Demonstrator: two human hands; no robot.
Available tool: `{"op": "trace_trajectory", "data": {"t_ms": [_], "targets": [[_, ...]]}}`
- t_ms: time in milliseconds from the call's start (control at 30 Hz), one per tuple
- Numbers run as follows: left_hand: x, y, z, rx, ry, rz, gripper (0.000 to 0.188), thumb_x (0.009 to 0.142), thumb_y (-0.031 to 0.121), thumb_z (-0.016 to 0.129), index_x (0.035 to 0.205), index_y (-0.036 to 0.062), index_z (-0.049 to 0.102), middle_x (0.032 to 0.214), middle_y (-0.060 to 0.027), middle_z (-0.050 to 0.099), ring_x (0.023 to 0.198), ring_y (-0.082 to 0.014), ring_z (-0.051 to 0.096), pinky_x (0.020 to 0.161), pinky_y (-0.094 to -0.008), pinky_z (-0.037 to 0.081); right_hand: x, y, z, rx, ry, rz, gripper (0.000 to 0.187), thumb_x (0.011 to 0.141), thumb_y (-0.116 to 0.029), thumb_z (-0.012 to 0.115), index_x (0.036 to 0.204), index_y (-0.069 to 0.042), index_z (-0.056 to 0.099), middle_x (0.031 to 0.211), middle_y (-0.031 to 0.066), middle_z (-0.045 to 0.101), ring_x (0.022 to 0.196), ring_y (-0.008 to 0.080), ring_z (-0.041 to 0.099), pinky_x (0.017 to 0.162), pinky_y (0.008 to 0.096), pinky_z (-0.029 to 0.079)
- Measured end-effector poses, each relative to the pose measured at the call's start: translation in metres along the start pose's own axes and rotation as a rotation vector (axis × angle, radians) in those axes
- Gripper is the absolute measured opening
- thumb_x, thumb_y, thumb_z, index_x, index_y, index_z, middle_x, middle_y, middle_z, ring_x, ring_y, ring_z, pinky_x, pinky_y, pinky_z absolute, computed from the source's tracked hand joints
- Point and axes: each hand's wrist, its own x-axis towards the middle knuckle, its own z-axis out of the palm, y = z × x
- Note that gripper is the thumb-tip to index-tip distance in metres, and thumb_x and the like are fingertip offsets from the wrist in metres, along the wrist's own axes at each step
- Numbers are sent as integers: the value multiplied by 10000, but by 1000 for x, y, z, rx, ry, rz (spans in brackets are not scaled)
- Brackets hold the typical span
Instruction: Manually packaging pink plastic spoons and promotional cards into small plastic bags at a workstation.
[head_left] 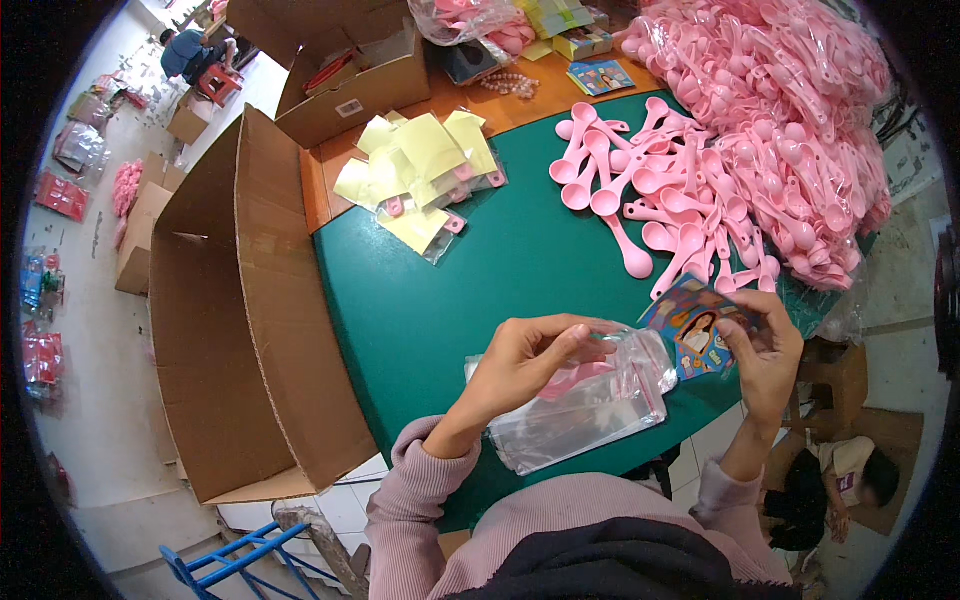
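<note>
My left hand (530, 362) pinches the upper part of a clear plastic bag (640, 362); something pink shows through the plastic below the fingers. Beneath it lies a stack of flat clear bags (575, 432) at the table's near edge. Between thumb and fingers, my right hand (768, 350) grips a colourful printed card (690, 322) beside the bag's right end. Beyond that hand, many loose pink measuring spoons (690, 195) lie in a heap. Farther left sits a pile of bagged spoons with pale yellow cards (425, 160).
Large plastic sacks of pink spoons (770, 70) crowd the back right of the green table (420, 300). Open cardboard boxes (265, 300) stand along its left side. More printed cards (600, 77) lie at the back. A blue metal frame (240, 560) is below left; two people sit nearby.
</note>
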Motion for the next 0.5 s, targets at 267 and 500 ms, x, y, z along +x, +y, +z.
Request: {"op": "trace_trajectory", "data": {"t_ms": [267,500], "targets": [[4,-5,2,49,33,-13,285,929,177,473,1055,-44,601,892,-136,665,812,-153,637,710,-272,521,21,-40,12,-431,-565,-334,265,732,69,576,961,-44,647,814,119,625,695,225,613,614,280,476],[7,6,9,499,-91,61,235,887,182,538,1010,9,638,791,-116,672,670,-169,649,622,-267,501,23,-45,9,-520,-823,-296,258,737,32,579,976,-54,627,759,106,595,668,255,598,588,320,469]]}}
